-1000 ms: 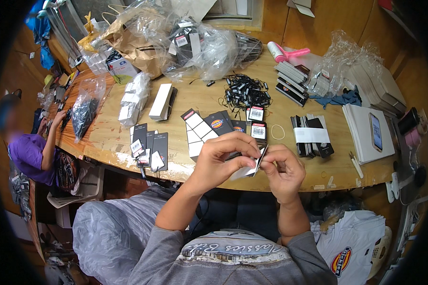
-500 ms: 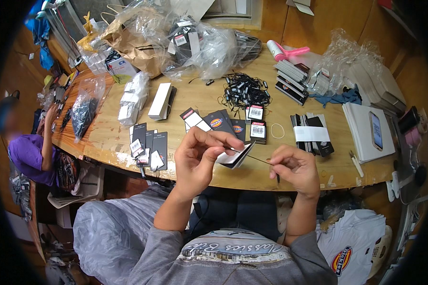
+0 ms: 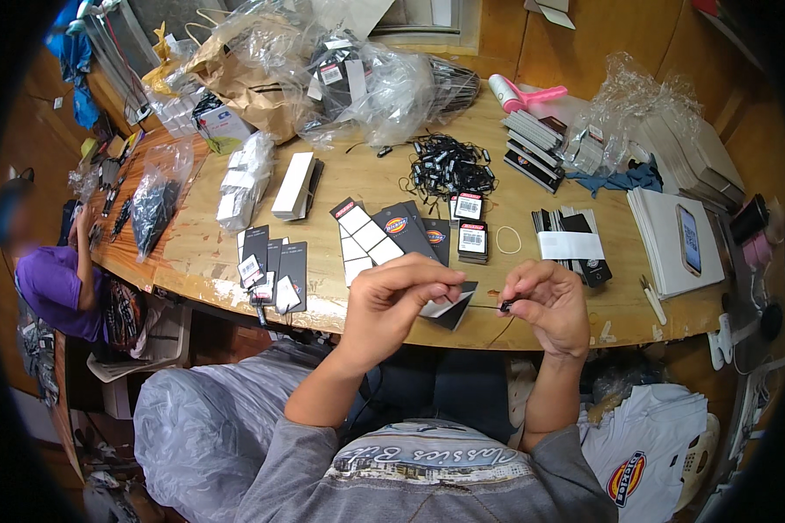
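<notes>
Both hands hover just above the near table point(image 3: 384, 179) edge: left hand point(image 3: 392, 301) pinches a small stack of black-and-white tags point(image 3: 449, 305), right hand point(image 3: 545, 301) nips a tiny dark fastener point(image 3: 506, 305) beside them. More tags point(image 3: 379, 235) lie fanned on the table beyond, near a pile of black strings point(image 3: 445, 166)

A small stack of dark tags point(image 3: 449, 307), pale on the upper face, sits pinched under the fingertips of the left hand point(image 3: 391, 301), tilted with one corner pointing down. Just to its right, the right hand point(image 3: 545, 303) pinches a small black fastener point(image 3: 505, 305), close to the tags but apart.
</notes>
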